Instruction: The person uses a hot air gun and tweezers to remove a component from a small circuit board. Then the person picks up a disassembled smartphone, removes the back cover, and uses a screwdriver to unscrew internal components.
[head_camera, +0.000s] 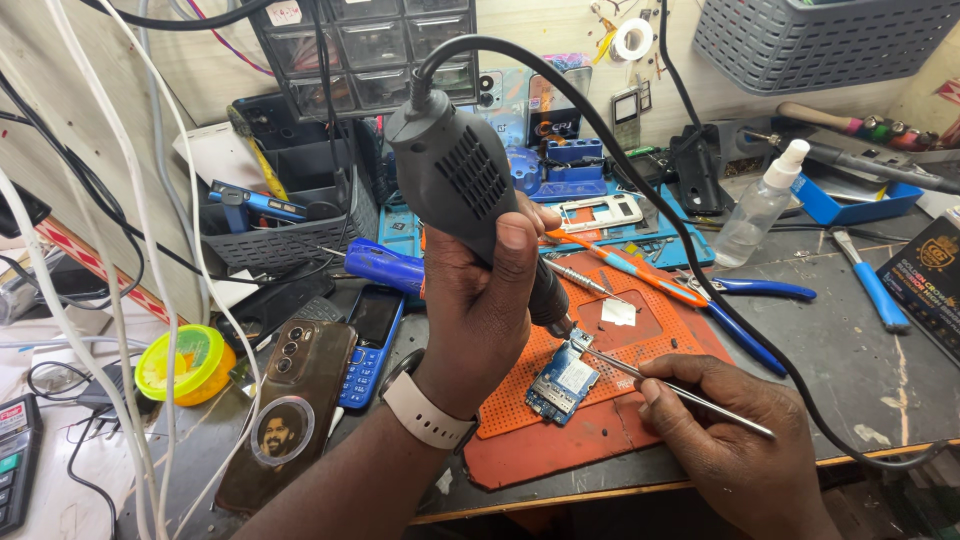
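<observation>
A person's left hand is gripping a grey hot-air tool, its nozzle pointing down at a small blue circuit board lying on an orange perforated mat on the surface. The right hand, just right of the board, is pinching metal tweezers whose tips are touching the board's upper edge. Left of the mat a blue keypad phone is lying beside a brown phone case bearing a round portrait sticker. Far right of the mat a dark box with a gold emblem is sitting; behind it, a clear spray bottle is standing.
</observation>
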